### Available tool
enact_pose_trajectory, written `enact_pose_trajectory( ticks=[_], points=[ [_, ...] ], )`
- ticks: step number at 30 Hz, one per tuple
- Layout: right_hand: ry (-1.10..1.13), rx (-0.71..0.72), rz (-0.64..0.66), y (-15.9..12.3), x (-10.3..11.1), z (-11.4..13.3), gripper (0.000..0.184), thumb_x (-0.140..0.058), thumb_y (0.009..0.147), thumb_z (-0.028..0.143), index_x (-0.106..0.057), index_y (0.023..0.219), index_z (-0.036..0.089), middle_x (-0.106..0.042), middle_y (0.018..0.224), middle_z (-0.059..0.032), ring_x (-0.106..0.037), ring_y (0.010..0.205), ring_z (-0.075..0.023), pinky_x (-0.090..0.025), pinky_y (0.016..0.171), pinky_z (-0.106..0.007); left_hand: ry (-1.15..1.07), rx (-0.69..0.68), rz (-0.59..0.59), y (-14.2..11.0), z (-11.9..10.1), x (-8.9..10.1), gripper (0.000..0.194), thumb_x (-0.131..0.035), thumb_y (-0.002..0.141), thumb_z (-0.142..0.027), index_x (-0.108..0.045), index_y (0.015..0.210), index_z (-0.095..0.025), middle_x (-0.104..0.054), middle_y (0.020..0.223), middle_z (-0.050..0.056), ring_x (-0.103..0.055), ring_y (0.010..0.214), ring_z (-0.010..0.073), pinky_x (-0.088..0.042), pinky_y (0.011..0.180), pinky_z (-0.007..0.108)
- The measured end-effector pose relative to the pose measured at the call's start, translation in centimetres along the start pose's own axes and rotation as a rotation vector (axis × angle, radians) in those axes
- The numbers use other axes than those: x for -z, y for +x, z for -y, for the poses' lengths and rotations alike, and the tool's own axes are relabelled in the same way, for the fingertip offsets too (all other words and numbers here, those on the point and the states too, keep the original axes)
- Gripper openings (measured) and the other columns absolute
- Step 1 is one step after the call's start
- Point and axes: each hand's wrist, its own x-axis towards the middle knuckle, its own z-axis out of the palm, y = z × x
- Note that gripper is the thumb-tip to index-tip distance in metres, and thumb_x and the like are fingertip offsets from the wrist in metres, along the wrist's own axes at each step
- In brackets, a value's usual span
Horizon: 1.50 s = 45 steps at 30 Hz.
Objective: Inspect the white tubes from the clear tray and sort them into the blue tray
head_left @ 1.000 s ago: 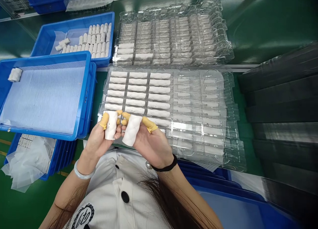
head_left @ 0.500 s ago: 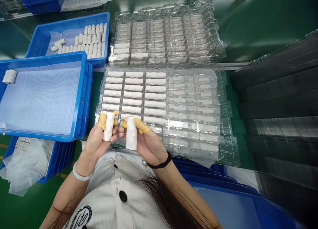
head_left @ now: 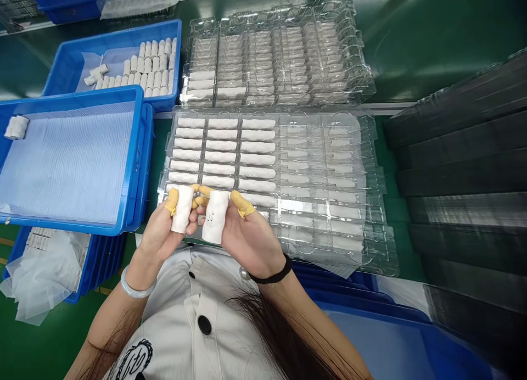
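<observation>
My left hand (head_left: 161,232), with yellow finger covers on thumb and finger, is closed on a white cylindrical piece (head_left: 181,210). Beside it my right hand (head_left: 251,237), also in yellow finger covers, grips a second white cylindrical piece (head_left: 214,218) that bears small dark markings. Both pieces stand roughly upright in view, close together but apart. Just beyond my hands lies a clear plastic tray (head_left: 278,166), its left columns filled with white pieces (head_left: 258,159) lying in slots. Part of the tray's near left corner is hidden behind my hands.
More clear trays (head_left: 272,61) are stacked behind. On the left stand a blue bin (head_left: 138,166) with a white cylinder group (head_left: 16,127) and another blue bin (head_left: 119,35) with several white cylinders. Dark stacked trays (head_left: 465,177) rise at the right.
The piece in my right hand has turned, so dark markings now face me, and it has shifted slightly up. My right thumb has lifted outward; the left piece has moved slightly right.
</observation>
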Motion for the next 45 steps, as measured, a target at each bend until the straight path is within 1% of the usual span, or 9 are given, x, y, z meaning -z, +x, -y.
enact_pose_trajectory(
  ticks=[6,17,23,26,28,31,34,36,45],
  points=[
    [0.025,0.004,0.021,0.0,-0.1,0.0,0.040,-0.044,0.094,0.041,-0.063,0.120,0.016,-0.070,0.098,-0.0097,-0.064,0.094,-0.0236,-0.052,0.090,-0.048,-0.013,-0.014,-0.016,0.2,0.1,0.3,0.039,-0.045,0.099,-0.037,-0.068,0.106,-0.007,-0.064,0.075,0.009,-0.057,0.058,0.0116,-0.048,0.049,0.020],
    [0.018,0.031,-0.018,0.2,0.1,-0.2,0.035,-0.040,0.094,0.028,-0.068,0.110,0.014,-0.072,0.098,-0.0096,-0.065,0.095,-0.0214,-0.052,0.092,-0.042,-0.083,-0.004,-0.009,0.1,0.0,-0.4,0.038,-0.046,0.099,-0.038,-0.067,0.100,-0.006,-0.061,0.070,0.007,-0.055,0.056,0.0099,-0.043,0.043,0.016],
    [-0.055,0.088,-0.057,0.2,0.9,-0.4,0.020,-0.068,0.085,0.032,-0.069,0.096,0.015,-0.070,0.081,-0.0042,-0.064,0.077,-0.0142,-0.054,0.074,-0.028,-0.007,-0.028,-0.077,0.2,0.2,0.1,0.033,-0.041,0.100,-0.025,-0.068,0.100,-0.006,-0.065,0.072,0.009,-0.058,0.059,0.0111,-0.049,0.053,0.020],
    [-0.077,0.084,-0.019,0.3,1.1,-0.7,0.026,-0.080,0.076,0.036,-0.066,0.088,0.017,-0.067,0.073,-0.0014,-0.058,0.062,-0.0113,-0.051,0.061,-0.026,-0.023,-0.009,0.009,0.1,0.2,0.1,0.041,-0.039,0.101,-0.036,-0.068,0.102,-0.007,-0.060,0.065,0.006,-0.054,0.054,0.0109,-0.046,0.049,0.019],
    [-0.077,0.081,-0.013,0.3,1.1,-0.7,0.029,-0.081,0.073,0.038,-0.065,0.085,0.018,-0.067,0.073,-0.0011,-0.058,0.061,-0.0119,-0.052,0.062,-0.028,-0.043,0.028,0.058,0.1,0.2,0.1,0.045,-0.040,0.100,-0.042,-0.068,0.102,-0.007,-0.058,0.063,0.006,-0.052,0.053,0.0105,-0.042,0.045,0.017],
    [-0.037,0.081,-0.044,0.3,0.4,-0.5,0.028,-0.070,0.084,0.044,-0.066,0.091,0.017,-0.070,0.083,-0.0048,-0.065,0.075,-0.0170,-0.056,0.073,-0.033,-0.065,0.064,0.036,0.2,0.2,0.0,0.042,-0.044,0.099,-0.040,-0.068,0.097,-0.005,-0.060,0.068,0.008,-0.053,0.054,0.0097,-0.038,0.041,0.016],
    [0.025,0.051,-0.108,0.1,-0.4,0.0,0.036,-0.039,0.100,0.042,-0.065,0.101,0.016,-0.071,0.098,-0.0082,-0.067,0.091,-0.0190,-0.057,0.085,-0.038,-0.058,0.043,-0.027,0.3,0.1,0.0,0.040,-0.043,0.099,-0.037,-0.067,0.089,-0.006,-0.060,0.067,0.007,-0.052,0.051,0.0099,-0.040,0.041,0.018],
    [0.051,0.043,-0.152,0.0,-0.8,0.2,0.042,-0.027,0.103,0.038,-0.064,0.105,0.017,-0.071,0.106,-0.0088,-0.067,0.099,-0.0192,-0.055,0.092,-0.040,-0.049,0.014,-0.052,0.4,0.0,0.0,0.041,-0.038,0.101,-0.034,-0.066,0.089,-0.007,-0.060,0.068,0.007,-0.053,0.051,0.0100,-0.041,0.042,0.019],
    [0.084,0.044,-0.142,0.0,-1.0,0.1,0.048,-0.023,0.103,0.042,-0.062,0.111,0.015,-0.069,0.115,-0.0101,-0.064,0.111,-0.0198,-0.052,0.101,-0.039,-0.090,0.011,-0.050,0.6,0.2,-0.1,0.044,-0.033,0.102,-0.032,-0.067,0.093,-0.005,-0.063,0.074,0.009,-0.056,0.054,0.0107,-0.044,0.044,0.020]
  ],
)
